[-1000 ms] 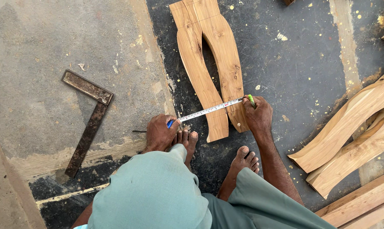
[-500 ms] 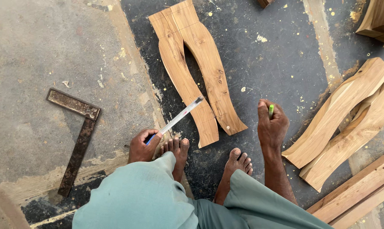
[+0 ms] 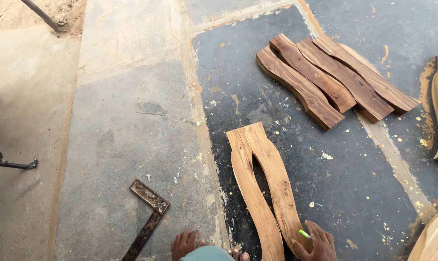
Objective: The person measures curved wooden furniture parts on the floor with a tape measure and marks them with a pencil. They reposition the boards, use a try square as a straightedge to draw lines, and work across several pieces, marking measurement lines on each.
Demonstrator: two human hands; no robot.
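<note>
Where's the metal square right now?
In the head view the square lies flat on the grey concrete floor at lower left, just left of the left hand and well left of the pale curved wood pair.

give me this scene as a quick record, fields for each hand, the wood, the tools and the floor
right hand: resting on the pale curved wooden pieces, holding a small green marker
left hand: on the floor at the bottom edge, nothing seen in it
pale pieces: two, side by side, touching at the far end
dark curved wooden pieces: several, stacked further off
metal try square: lying left of the left hand
floor: grey concrete and a dark patch with sawdust
</note>
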